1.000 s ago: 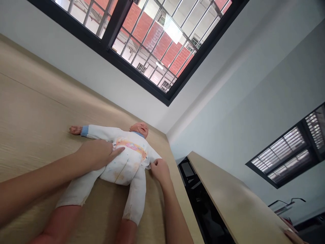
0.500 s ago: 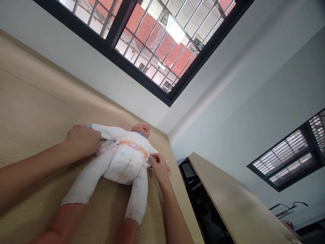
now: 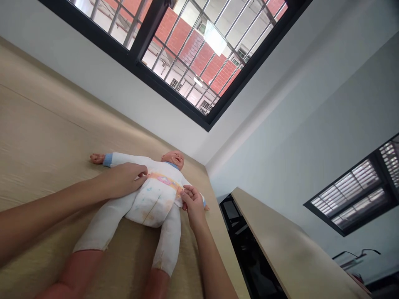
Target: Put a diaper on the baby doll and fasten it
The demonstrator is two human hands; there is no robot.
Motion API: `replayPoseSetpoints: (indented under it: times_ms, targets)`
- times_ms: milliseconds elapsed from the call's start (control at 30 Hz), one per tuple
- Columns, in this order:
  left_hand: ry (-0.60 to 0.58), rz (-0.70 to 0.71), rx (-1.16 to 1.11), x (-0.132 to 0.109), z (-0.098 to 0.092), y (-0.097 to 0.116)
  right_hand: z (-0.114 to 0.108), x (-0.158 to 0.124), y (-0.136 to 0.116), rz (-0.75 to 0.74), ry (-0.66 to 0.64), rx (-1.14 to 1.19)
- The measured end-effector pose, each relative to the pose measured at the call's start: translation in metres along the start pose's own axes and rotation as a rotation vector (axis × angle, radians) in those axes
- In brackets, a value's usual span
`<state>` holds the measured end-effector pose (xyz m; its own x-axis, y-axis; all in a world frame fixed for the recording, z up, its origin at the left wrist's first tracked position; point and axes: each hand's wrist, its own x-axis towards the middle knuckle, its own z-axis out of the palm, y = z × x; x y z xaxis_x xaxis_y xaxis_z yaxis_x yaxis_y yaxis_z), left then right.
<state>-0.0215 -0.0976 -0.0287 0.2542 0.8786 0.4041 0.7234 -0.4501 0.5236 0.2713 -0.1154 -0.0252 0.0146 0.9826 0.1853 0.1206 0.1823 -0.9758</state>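
Observation:
A baby doll (image 3: pixel 124 159) in a white suit with blue cuffs lies on its back, arms spread and legs toward me. Around its hips, over the suit, is a white diaper (image 3: pixel 156 203) with an orange printed waistband. My left hand (image 3: pixel 124 180) is closed at the waistband's left end, thumb and fingers on the diaper's edge; the palm hides that side. At the opposite hip, my right hand (image 3: pixel 192 204) pinches the diaper's other side edge between thumb and fingers.
The doll rests on a tan padded surface (image 3: pixel 37 137) against a white wall. A barred window (image 3: pixel 193 54) is above. To the right stands a wooden-topped cabinet (image 3: pixel 280 236) with a dark side, and a pair of glasses (image 3: pixel 355 254) shows farther right.
My left hand has moved right from beside the doll's arm to the front waistband, bringing the diaper's side flap inward. The doll's cuffed hand is uncovered. My right hand has barely shifted.

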Motion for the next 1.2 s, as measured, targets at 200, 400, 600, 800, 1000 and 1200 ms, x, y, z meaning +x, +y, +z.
replayPoseSetpoints:
  times_ms: [200,400,600,800,1000,1200]
  targets:
    - [-0.029,0.012,-0.094,0.001,-0.004,0.005,-0.002,0.001,0.004,0.037,-0.065,0.036]
    - [-0.039,-0.007,-0.165,0.003,-0.001,0.001,0.001,-0.006,-0.003,0.071,-0.195,0.052]
    - [-0.063,-0.033,-0.144,0.006,0.011,-0.008,0.006,-0.010,-0.010,0.048,-0.211,-0.032]
    - [-0.053,0.024,-0.138,0.011,0.018,-0.012,0.021,-0.009,-0.004,-0.011,-0.036,-0.007]
    - [0.017,0.031,-0.157,0.011,0.021,-0.018,0.023,-0.011,0.002,-0.100,-0.032,0.052]
    - [-0.071,-0.035,-0.377,0.011,0.021,-0.020,0.023,-0.016,-0.002,-0.149,-0.093,0.155]
